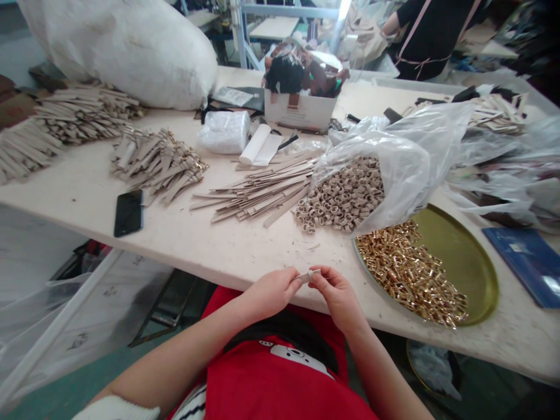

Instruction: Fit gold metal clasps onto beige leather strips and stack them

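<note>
A short beige strap (pixel 304 277) spans the gap between my two hands at the table's front edge. My left hand (pixel 272 291) pinches one end of it between thumb and fingers. At the other end my right hand (pixel 338 293) grips the strap, its thumb and forefinger around what looks like a small beige loop on it. Beyond my hands lie a heap of beige loops (pixel 345 195), partly in a clear plastic bag (pixel 406 160), and a fan of long thin beige strips (pixel 262 192). Gold metal buckles (pixel 411 274) fill part of a round tray (pixel 475 262) to the right.
A phone (pixel 129 213) lies on the left of the table. Behind it are bundled straps with gold fittings (pixel 160 160) and more strap piles (pixel 85 111). A white box of scraps (pixel 301 111) and a large white sack (pixel 131 46) stand behind. Another person (pixel 431 38) is at the back right.
</note>
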`<state>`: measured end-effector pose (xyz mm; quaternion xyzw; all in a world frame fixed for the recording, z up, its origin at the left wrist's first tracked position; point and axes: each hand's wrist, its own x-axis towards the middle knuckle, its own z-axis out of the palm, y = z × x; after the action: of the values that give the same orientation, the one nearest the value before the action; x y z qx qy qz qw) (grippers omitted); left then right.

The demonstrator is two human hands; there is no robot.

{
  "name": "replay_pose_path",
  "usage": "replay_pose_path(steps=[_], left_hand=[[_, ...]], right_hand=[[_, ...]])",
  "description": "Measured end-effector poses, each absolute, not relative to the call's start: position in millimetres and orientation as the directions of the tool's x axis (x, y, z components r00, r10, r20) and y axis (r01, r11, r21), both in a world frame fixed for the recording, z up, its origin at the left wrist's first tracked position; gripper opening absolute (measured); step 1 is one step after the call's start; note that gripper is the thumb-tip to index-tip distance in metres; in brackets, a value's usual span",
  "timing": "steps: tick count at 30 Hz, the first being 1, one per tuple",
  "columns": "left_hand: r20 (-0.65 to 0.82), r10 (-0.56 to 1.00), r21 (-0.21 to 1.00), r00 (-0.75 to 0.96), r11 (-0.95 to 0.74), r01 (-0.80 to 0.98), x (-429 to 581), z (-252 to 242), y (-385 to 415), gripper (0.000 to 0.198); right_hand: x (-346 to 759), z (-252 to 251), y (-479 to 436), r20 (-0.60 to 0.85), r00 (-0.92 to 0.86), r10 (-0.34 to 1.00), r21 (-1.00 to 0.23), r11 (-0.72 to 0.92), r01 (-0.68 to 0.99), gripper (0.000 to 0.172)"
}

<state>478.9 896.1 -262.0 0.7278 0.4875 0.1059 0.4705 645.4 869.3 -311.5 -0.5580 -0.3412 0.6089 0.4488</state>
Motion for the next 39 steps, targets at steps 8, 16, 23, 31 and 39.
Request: replay_pose_path(steps=[8, 16, 23, 31, 39], left_hand=[[-0.32, 0.841, 0.845, 0.437, 0.045, 0.533, 488, -276, 903, 0.04], [-0.338, 0.847, 0.847, 0.41, 0.083, 0.526, 489, -283, 910, 0.034], [-0.327, 0.847, 0.859, 0.419, 0.083, 0.505, 484, -274, 902, 0.032], [-0.276, 0.861, 0.935, 0.428, 0.138, 0.326, 492, -266, 903, 0.033], [-0.216, 0.913, 0.854, 0.346, 0.005, 0.52, 480, -272, 896, 0.028]], right_hand=[[636, -313, 873, -0.297, -0.016, 0.955, -0.939, -0.295, -0.175, 0.045], [748, -304, 933, 0.137, 0.085, 0.987, -0.197, -0.057, 0.979, 0.019], [761, -298, 945, 0.103, 0.006, 0.995, -0.08, 0.003, 0.997, 0.013], [695, -280, 904, -0.188, 0.104, 0.977, -0.98, -0.193, 0.039, 0.024], [637, -293, 888, -0.497, -0.125, 0.859, -0.636, -0.458, -0.621, 0.026]])
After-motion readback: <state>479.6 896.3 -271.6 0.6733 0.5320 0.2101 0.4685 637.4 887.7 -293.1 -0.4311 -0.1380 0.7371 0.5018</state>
